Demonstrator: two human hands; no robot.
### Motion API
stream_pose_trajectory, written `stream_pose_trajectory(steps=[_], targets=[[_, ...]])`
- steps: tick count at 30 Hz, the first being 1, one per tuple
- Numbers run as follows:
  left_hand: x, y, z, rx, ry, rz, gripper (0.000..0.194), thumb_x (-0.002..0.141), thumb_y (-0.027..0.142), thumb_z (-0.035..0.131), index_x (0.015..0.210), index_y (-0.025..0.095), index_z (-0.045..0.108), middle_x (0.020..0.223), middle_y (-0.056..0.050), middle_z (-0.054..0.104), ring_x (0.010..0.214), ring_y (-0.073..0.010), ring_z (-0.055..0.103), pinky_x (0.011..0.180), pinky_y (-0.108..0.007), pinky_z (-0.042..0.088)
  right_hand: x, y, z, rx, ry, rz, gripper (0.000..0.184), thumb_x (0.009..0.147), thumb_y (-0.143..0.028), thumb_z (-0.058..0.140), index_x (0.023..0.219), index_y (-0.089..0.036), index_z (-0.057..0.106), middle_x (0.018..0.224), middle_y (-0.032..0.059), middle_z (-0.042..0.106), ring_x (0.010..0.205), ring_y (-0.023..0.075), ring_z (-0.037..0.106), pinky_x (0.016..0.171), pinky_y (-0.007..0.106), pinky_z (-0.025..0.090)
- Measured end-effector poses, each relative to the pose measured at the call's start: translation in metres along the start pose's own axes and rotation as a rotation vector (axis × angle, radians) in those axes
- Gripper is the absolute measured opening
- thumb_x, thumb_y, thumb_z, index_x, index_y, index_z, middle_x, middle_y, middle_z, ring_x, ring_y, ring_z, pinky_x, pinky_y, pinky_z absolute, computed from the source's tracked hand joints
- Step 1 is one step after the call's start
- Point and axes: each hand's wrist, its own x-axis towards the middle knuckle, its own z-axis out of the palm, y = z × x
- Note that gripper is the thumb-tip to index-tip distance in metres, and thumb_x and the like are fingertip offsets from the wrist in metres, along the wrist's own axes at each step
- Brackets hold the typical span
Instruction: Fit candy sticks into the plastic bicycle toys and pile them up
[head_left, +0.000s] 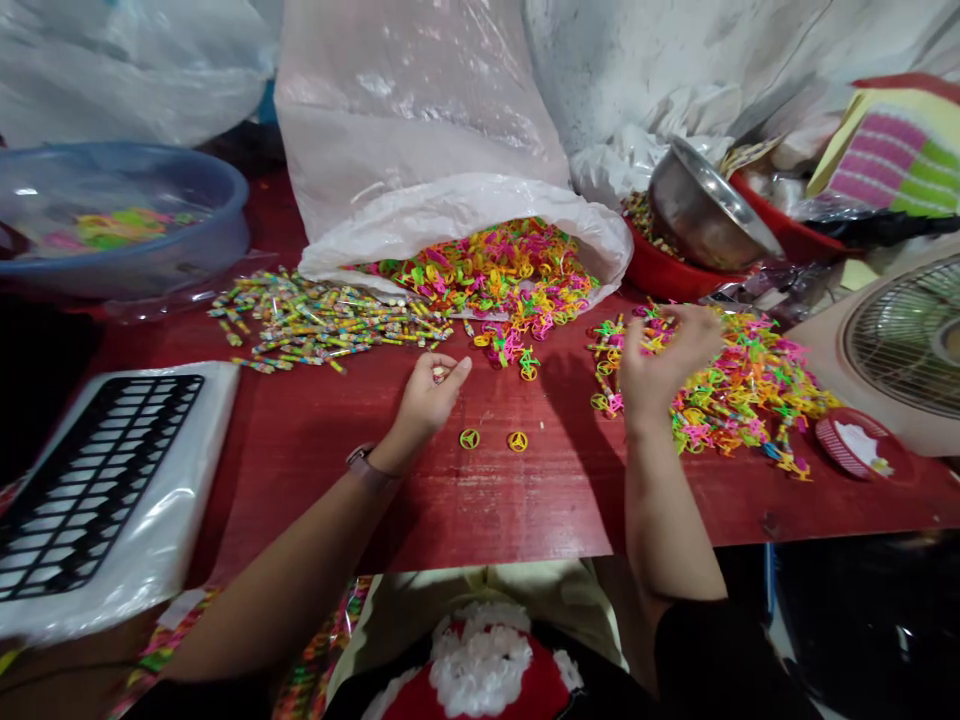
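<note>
My left hand (433, 397) is closed just above the red table, fingers pinched round a small patterned tube (439, 374); only its pale end shows. Beside that hand lies a pile of similar short patterned tubes (322, 318). My right hand (669, 355), slightly blurred, hovers over a heap of colourful plastic toy bicycles with tubes (750, 385); its fingers are curved and apart, with nothing visible in them. Two yellow plastic wheels, a left one (469, 439) and a right one (517, 441), lie flat on the table in front of me.
A white plastic bag (457, 205) spills bright plastic bicycle pieces (510, 265) at the back. Left are a blue basin (225, 225) and a black abacus (97, 480) on plastic. On the right stand a metal bowl (705, 205), a fan (907, 340) and a small red basket (840, 445).
</note>
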Motion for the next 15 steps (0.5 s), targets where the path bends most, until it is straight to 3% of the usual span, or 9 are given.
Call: stream_pose_trajectory(steps=[2, 3, 5, 8, 11, 13, 15], targets=[[0.001, -0.004, 0.003, -0.057, 0.043, -0.044, 0.031, 0.083, 0.044, 0.071, 0.094, 0.02, 0.054, 0.058, 0.008, 0.048, 0.049, -0.0081, 0.045, 0.049, -0.021, 0.034, -0.027, -0.016, 0.025, 0.162, -0.467, -0.052, 0.015, 0.095, -0.035, 0.062, 0.096, -0.02, 0.067, 0.1, 0.0129, 0.067, 0.101, 0.0305, 0.06, 0.1, 0.053, 0.044], [0.001, -0.004, 0.005, -0.08, 0.041, -0.063, 0.027, 0.081, 0.039, 0.07, 0.093, 0.019, 0.057, 0.06, 0.006, 0.051, 0.052, -0.009, 0.049, 0.052, -0.022, 0.038, -0.041, -0.024, 0.04, 0.185, -0.626, -0.035, 0.018, 0.095, -0.036, 0.063, 0.095, -0.019, 0.068, 0.097, 0.0136, 0.067, 0.098, 0.0303, 0.06, 0.098, 0.051, 0.045], [-0.001, -0.003, 0.007, -0.112, -0.016, -0.092, 0.023, 0.079, 0.035, 0.067, 0.092, 0.016, 0.061, 0.063, 0.003, 0.055, 0.057, -0.0101, 0.053, 0.056, -0.023, 0.042, -0.064, -0.034, 0.065, 0.149, -0.767, 0.038, 0.021, 0.093, -0.037, 0.067, 0.096, -0.016, 0.069, 0.099, 0.0166, 0.066, 0.098, 0.0312, 0.059, 0.097, 0.05, 0.045], [-0.006, 0.002, 0.008, -0.119, -0.167, -0.13, 0.035, 0.086, 0.044, 0.066, 0.106, 0.016, 0.061, 0.066, 0.003, 0.058, 0.052, -0.0103, 0.053, 0.051, -0.023, 0.038, -0.077, -0.03, 0.083, 0.121, -0.854, 0.17, 0.017, 0.084, -0.028, 0.076, 0.093, -0.016, 0.068, 0.096, 0.014, 0.065, 0.091, 0.0271, 0.059, 0.091, 0.042, 0.046], [-0.011, 0.001, 0.007, -0.071, -0.302, -0.109, 0.054, 0.093, 0.059, 0.061, 0.127, 0.019, 0.053, 0.06, 0.008, 0.05, 0.043, -0.0086, 0.04, 0.045, -0.022, 0.026, -0.071, -0.016, 0.079, 0.183, -0.899, 0.299, 0.02, 0.079, -0.028, 0.079, 0.083, -0.02, 0.062, 0.075, 0.0026, 0.061, 0.071, 0.0192, 0.053, 0.076, 0.034, 0.045], [-0.015, -0.002, 0.008, -0.048, -0.319, -0.031, 0.056, 0.094, 0.062, 0.06, 0.13, 0.02, 0.051, 0.06, 0.01, 0.041, 0.045, -0.0085, 0.034, 0.046, -0.022, 0.024, -0.065, -0.012, 0.07, 0.272, -0.831, 0.34, 0.025, 0.084, -0.038, 0.076, 0.08, -0.022, 0.057, 0.067, -0.0019, 0.055, 0.063, 0.0163, 0.047, 0.07, 0.031, 0.041], [-0.018, -0.005, 0.008, 0.003, -0.329, 0.053, 0.049, 0.097, 0.062, 0.056, 0.122, 0.02, 0.054, 0.065, 0.008, 0.042, 0.053, -0.0095, 0.037, 0.051, -0.023, 0.029, -0.062, -0.017, 0.062, 0.45, -0.739, 0.366, 0.03, 0.088, -0.047, 0.07, 0.08, -0.023, 0.056, 0.067, -0.0026, 0.054, 0.063, 0.0154, 0.044, 0.067, 0.03, 0.04]])
